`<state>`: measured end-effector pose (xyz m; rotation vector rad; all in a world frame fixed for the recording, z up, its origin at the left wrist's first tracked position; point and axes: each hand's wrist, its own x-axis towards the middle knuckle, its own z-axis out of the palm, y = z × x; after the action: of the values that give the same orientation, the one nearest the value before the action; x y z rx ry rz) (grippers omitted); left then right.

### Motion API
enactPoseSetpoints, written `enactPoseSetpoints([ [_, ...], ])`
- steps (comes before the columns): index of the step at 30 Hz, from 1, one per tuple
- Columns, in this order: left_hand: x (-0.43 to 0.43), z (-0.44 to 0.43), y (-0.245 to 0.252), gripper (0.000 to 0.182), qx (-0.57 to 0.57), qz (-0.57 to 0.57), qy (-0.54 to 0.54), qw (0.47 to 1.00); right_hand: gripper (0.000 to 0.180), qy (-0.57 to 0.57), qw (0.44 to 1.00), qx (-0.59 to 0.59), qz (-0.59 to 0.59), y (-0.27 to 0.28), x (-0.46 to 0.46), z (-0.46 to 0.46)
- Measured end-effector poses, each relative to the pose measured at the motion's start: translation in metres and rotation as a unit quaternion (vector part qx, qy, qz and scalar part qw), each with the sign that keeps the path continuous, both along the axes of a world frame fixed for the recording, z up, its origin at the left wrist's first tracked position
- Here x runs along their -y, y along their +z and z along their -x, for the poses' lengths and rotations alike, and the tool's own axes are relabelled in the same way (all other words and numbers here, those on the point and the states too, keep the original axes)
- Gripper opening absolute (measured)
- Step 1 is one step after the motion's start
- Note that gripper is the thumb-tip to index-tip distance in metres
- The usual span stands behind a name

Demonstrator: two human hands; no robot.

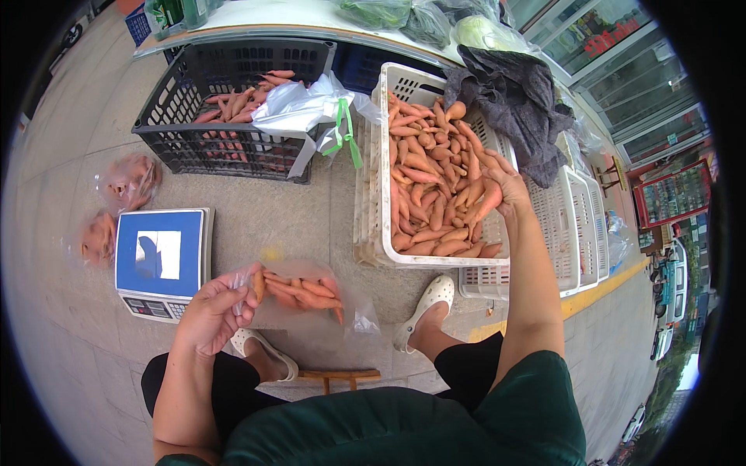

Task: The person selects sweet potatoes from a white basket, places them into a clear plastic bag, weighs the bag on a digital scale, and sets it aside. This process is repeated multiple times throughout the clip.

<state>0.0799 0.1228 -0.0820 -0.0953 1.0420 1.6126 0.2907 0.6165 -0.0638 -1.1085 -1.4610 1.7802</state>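
Observation:
My left hand (pixel 224 309) grips the rim of a clear plastic bag (pixel 364 317) and a small sweet potato (pixel 258 284). Several more sweet potatoes (pixel 303 291) lie in that bag, low over the paving between my feet. Over the right side of a white plastic crate (pixel 379 221), my right hand (pixel 506 185) has hold of a sweet potato (pixel 488 201). Many loose sweet potatoes (pixel 437 175) fill this crate. Left of my left hand stands a weighing scale (pixel 160 250) with a blue platform.
A black plastic crate (pixel 233 143) holds sweet potatoes, with white plastic bags (pixel 303 105) over its corner. Filled clear bags (pixel 131 180) lie beside the scale. A dark cloth (pixel 513 105) drapes the white crate's back right corner. White crates (pixel 559 233) stand to the right, and a table (pixel 268 23) behind.

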Motion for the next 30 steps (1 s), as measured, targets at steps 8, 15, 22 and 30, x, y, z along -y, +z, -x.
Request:
enactPoseSetpoints([
  [8,0.019,0.005,-0.019,0.047,-0.001,-0.036,0.003,0.999,0.055,0.429,0.88,0.18,0.099,0.083,0.17,0.049],
  [15,0.023,-0.003,-0.019,0.045,-0.015,-0.03,-0.018,0.999,0.052,0.642,0.665,0.375,-0.062,-0.031,0.314,0.137],
  [22,0.034,0.01,-0.029,0.042,-0.013,-0.044,0.005,0.999,0.058,0.626,0.718,0.219,-0.211,-0.115,0.332,0.134],
  [30,0.026,0.003,-0.021,0.036,-0.018,-0.006,0.02,1.0,0.042,0.639,0.668,0.29,-0.25,-0.032,0.216,0.046],
])
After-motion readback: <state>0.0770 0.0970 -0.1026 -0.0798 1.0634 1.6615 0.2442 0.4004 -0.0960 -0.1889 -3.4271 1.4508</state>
